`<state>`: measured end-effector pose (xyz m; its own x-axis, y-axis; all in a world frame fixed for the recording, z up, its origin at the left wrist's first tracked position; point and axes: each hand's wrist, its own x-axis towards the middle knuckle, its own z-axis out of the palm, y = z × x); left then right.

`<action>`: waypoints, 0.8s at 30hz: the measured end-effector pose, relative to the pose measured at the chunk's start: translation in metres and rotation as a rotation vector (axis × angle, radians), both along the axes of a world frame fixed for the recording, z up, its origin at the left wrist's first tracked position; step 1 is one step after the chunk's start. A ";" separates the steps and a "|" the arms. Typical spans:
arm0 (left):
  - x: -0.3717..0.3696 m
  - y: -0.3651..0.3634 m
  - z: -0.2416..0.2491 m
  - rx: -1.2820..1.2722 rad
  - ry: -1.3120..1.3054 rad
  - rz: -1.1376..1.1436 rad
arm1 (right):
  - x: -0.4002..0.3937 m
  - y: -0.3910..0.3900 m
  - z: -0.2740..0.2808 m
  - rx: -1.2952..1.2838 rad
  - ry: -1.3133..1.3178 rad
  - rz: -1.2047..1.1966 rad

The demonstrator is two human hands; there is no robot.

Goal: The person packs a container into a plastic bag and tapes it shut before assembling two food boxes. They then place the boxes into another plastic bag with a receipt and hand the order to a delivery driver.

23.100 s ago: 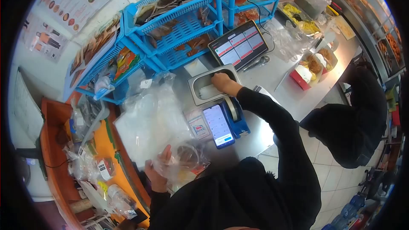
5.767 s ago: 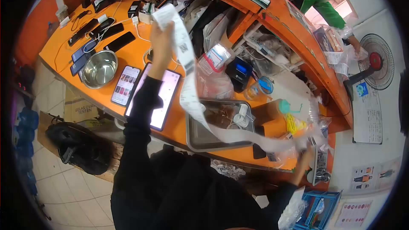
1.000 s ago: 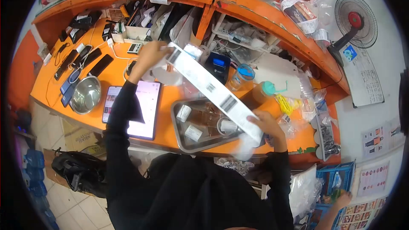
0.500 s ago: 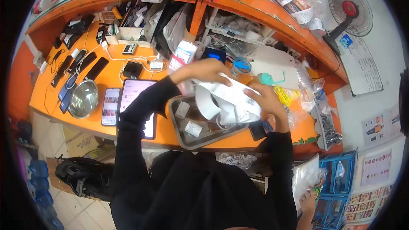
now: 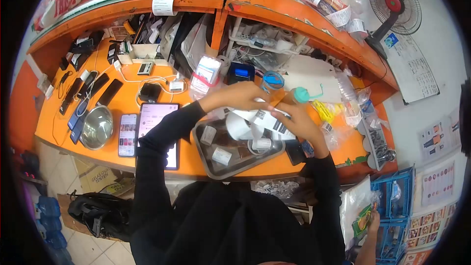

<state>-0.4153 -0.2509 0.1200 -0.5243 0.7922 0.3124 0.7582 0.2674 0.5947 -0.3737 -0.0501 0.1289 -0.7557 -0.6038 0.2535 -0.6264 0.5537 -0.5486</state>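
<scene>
A strip of white printed labels (image 5: 269, 120) hangs between my two hands over a grey metal tray (image 5: 212, 171). My left hand (image 5: 240, 95) is closed on its upper end, with the fingertips pinching the paper. At the right side, my right hand (image 5: 300, 120) pinches the same strip, its fingertips close to those of my left hand. Behind the strip, a white paper roll (image 5: 235, 126) is partly hidden. Small white label rolls (image 5: 222, 155) lie in the tray.
A tablet (image 5: 171, 159), a phone (image 5: 127, 135) and a steel bowl (image 5: 97, 126) are to the left. A blue-lidded jar (image 5: 273, 81) and a teal-topped bottle (image 5: 300, 95) stand behind my right hand. Another person's hand (image 5: 374, 221) is at lower right, near blue crates (image 5: 392, 191).
My hands have come closer together at the fingertips, and the strip now shows its printed side. The other person's hand at lower right has moved up. The whole view has shifted slightly.
</scene>
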 end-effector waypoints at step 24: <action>-0.017 0.006 -0.062 0.239 -0.076 0.153 | 0.011 0.015 -0.015 0.058 0.659 -0.036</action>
